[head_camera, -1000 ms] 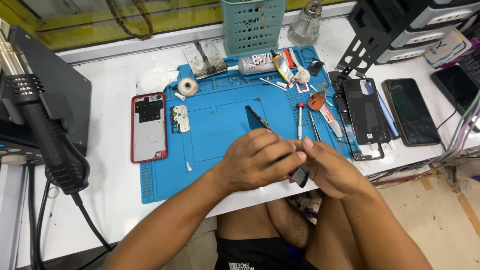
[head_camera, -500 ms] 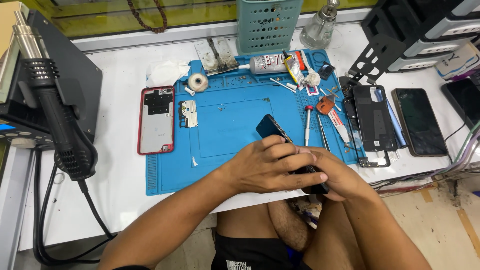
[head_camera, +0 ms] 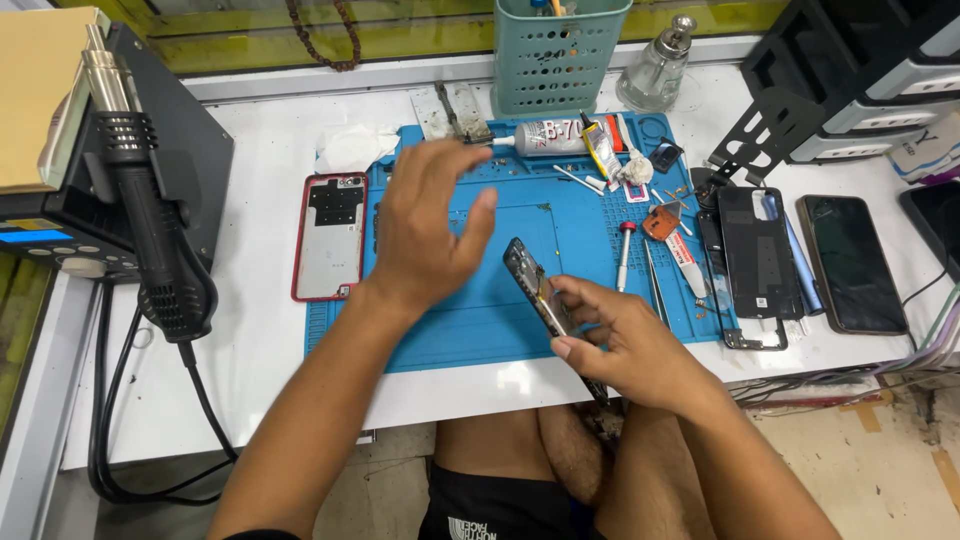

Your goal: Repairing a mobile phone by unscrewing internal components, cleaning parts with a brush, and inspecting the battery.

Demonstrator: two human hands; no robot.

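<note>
My right hand (head_camera: 620, 345) grips a dark phone frame (head_camera: 535, 290), held on edge and tilted over the front of the blue work mat (head_camera: 500, 330). My left hand (head_camera: 430, 225) hovers open above the middle of the mat with fingers spread, holding nothing, near the mat's back left part. A red phone back cover (head_camera: 330, 235) lies flat just left of the mat. A red-handled screwdriver (head_camera: 625, 255) and tweezers (head_camera: 653, 280) lie on the mat right of the phone frame.
A hot-air gun (head_camera: 150, 220) stands in its holder at the left with cables hanging. A teal basket (head_camera: 555, 60), a glue tube (head_camera: 545, 137) and a glass bottle (head_camera: 658, 70) sit at the back. Dark phones (head_camera: 850, 262) and a phone frame (head_camera: 758, 255) lie right.
My left hand has let go of the phone frame and lifted up and back over the mat, opening. My right hand now holds the frame alone, tilted up.
</note>
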